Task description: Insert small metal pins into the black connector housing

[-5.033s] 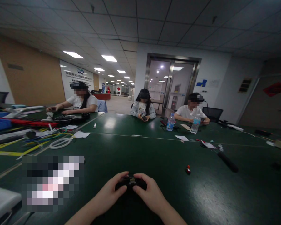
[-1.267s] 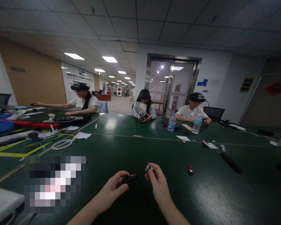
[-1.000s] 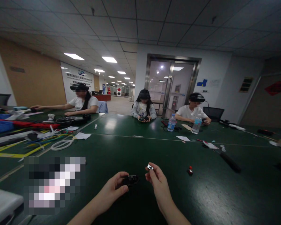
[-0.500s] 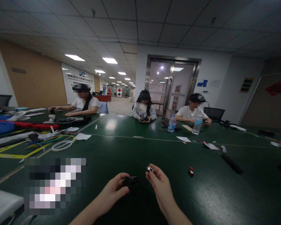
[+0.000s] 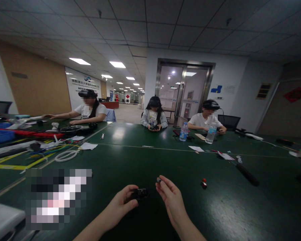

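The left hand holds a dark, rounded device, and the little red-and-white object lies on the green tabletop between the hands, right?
No: the head view shows the little red-and-white object on the green tabletop right of the right hand, not between the hands. The left hand does hold the dark, rounded device.

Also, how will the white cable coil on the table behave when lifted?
The white cable coil looks flexible, bent into rounded loops. It may sag or uncoil, since no tie shows. Rolling seems unlikely, as it lies flat.
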A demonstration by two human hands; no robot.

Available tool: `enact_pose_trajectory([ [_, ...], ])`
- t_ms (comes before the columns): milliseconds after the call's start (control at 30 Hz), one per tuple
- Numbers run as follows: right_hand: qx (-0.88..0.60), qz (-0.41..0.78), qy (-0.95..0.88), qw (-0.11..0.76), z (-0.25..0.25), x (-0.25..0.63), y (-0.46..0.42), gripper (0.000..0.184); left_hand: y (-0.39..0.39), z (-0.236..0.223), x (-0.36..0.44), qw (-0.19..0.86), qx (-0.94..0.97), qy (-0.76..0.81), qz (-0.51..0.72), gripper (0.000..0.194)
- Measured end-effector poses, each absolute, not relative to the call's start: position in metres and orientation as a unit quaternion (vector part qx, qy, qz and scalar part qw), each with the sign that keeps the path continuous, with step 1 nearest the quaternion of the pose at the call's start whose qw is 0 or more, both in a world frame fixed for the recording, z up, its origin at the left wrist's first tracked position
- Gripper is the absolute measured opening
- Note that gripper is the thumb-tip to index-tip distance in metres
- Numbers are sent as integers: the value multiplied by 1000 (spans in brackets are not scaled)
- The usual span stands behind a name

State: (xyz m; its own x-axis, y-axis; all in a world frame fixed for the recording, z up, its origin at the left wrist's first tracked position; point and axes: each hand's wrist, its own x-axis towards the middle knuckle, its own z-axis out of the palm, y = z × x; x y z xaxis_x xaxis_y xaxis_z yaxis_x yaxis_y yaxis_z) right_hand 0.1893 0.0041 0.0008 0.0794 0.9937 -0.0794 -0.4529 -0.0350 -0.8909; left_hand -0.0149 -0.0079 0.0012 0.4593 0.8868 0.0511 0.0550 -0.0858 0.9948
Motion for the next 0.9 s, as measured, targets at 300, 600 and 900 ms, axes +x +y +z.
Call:
enact_pose_trajectory([
  [300, -433, 564, -365, 601, -5, 191, 6, 45, -8, 2, -15, 572, 640, 365, 360, 43],
  [600, -451, 559, -371, 588, -1, 190, 5, 52, -7, -1, -16, 566, 650, 354, 362, 40],
  [900, -476, 516, -468, 537, 15, 185, -6, 39, -8, 1, -14, 567, 651, 353, 361, 39],
])
